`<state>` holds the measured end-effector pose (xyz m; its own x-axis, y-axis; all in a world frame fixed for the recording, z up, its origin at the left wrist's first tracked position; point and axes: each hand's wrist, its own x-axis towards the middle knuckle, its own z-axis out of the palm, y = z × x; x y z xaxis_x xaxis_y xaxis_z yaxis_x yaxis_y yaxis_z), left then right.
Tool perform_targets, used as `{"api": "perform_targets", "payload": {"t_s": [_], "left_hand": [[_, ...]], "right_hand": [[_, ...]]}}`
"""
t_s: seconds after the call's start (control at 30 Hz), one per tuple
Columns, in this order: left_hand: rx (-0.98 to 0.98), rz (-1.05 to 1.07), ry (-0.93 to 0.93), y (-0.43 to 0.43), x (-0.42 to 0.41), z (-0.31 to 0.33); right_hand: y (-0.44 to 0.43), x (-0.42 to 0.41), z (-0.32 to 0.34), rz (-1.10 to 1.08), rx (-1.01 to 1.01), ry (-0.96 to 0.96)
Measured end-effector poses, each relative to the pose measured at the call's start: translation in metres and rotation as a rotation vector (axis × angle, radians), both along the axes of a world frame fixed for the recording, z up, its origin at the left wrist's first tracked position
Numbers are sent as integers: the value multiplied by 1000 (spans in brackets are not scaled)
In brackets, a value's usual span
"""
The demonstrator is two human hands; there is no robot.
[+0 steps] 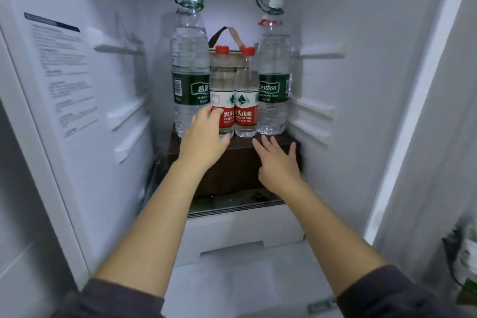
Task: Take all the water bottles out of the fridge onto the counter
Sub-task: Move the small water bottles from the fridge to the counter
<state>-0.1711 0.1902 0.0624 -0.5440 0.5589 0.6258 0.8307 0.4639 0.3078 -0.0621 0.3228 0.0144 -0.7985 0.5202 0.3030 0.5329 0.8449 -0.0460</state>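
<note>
White moulded fridge walls enclosed the scene, lit from above, with a printed notice sheet on the left wall. A dark brown rectangular box stood on the shelf and served as a platform for four water bottles, all upright and capped.

1. Left large clear plastic bottle with green label and green carry loop: full of water, at the left end of the row.
2. Right large clear plastic bottle with green label: full of water, at the right end.
3. Left small clear bottle with red cap and red-and-white label and right small clear bottle with red cap and red-and-white label: both filled, touching each other, at the front between the large ones.

A beige fabric bag with brown handle stood behind the small pair; its contents were hidden.

The left hand was against the left small bottle, fingers curved round its left side and thumb near its base. Whether that grip was fully closed could not be told. The right hand was spread flat, holding nothing, just below the right small bottle and not touching it.

The front pair was probably approached first because it blocked nothing and fitted one hand each. No bottle had left the fridge. The worktop was out of view.
</note>
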Motion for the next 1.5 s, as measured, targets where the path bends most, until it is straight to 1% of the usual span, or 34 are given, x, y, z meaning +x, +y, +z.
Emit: {"api": "perform_targets", "payload": {"t_s": [0.1, 0.23, 0.33, 0.43, 0.53, 0.6, 0.7, 0.83, 0.93, 1.0, 1.2, 1.3, 1.43, 1.47, 1.5], "left_hand": [[134, 8, 42, 22, -17, 42], [174, 46, 112, 53, -36, 97], [82, 121, 96, 70, -45, 126], [-76, 237, 137, 81, -49, 142], [-160, 303, 194, 83, -48, 149], [-175, 297, 232, 80, -45, 151], [-153, 259, 297, 67, -43, 155], [-58, 213, 272, 39, -38, 174], [-120, 257, 325, 25, -25, 186], [-174, 306, 359, 21, -19, 182], [-208, 386, 363, 16, -34, 157], [-179, 364, 329, 15, -40, 154], [-104, 310, 281, 15, -43, 148], [-93, 304, 276, 16, -44, 147], [-86, 304, 280, 16, -44, 147]], "right_hand": [[1, 0, 5, 1, -6, -56], [3, 3, 7, 22, -41, -104], [5, 3, 8, 37, -52, -120], [7, 3, 8, 47, -65, -133], [8, 2, 8, 48, -66, -137], [8, 2, 9, 50, -72, -148], [9, 2, 11, 54, -77, -152], [8, 3, 12, 55, -85, -165], [6, 3, 15, 58, -92, -180], [4, 5, 18, 55, -103, -196], [3, 4, 22, 50, -118, -225], [3, 1, 25, 49, -127, -251], [4, -2, 45, 35, -188, -365], [5, -5, 51, 25, -219, -344], [7, -9, 60, 14, -240, -258]]}}
